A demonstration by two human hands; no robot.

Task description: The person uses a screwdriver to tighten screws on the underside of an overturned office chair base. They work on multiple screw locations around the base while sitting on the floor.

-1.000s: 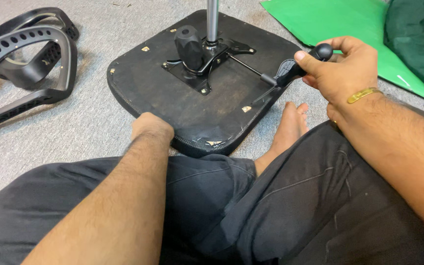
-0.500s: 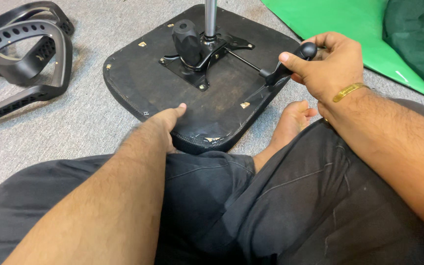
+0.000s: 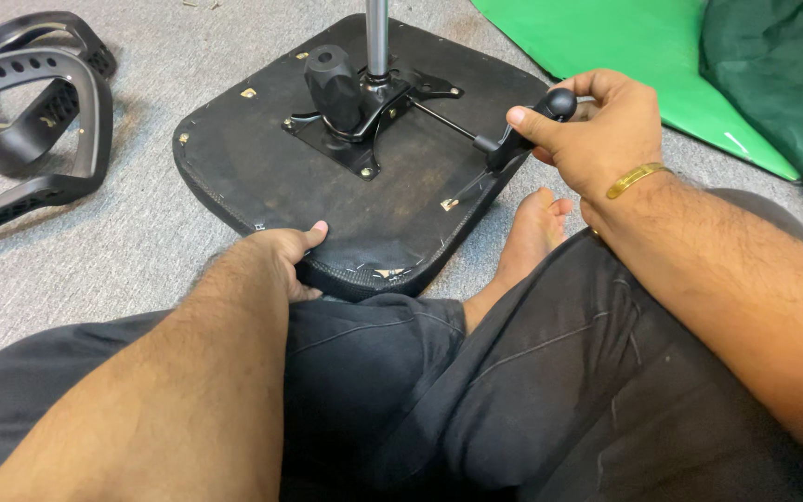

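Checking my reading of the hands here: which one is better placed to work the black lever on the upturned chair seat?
Right. The right hand already closes its grip on the lever knob, while the left hand rests on the seat near edge, likely steadying it.

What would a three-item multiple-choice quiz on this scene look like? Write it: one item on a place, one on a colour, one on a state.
1. Where does the left hand rest?
A. on the near edge of the upturned seat
B. on the steel column
C. on the armrests

2. What colour is the sheet on the floor at the upper right?
A. red
B. green
C. white

3. What is the right hand doing?
A. lying open on the carpet
B. gripping the black lever handle
C. holding a screwdriver

Answers:
1 A, the thumb lies on the seat's near rim.
2 B, it is bright green.
3 B, the fingers are closed round the handle by its ball end.
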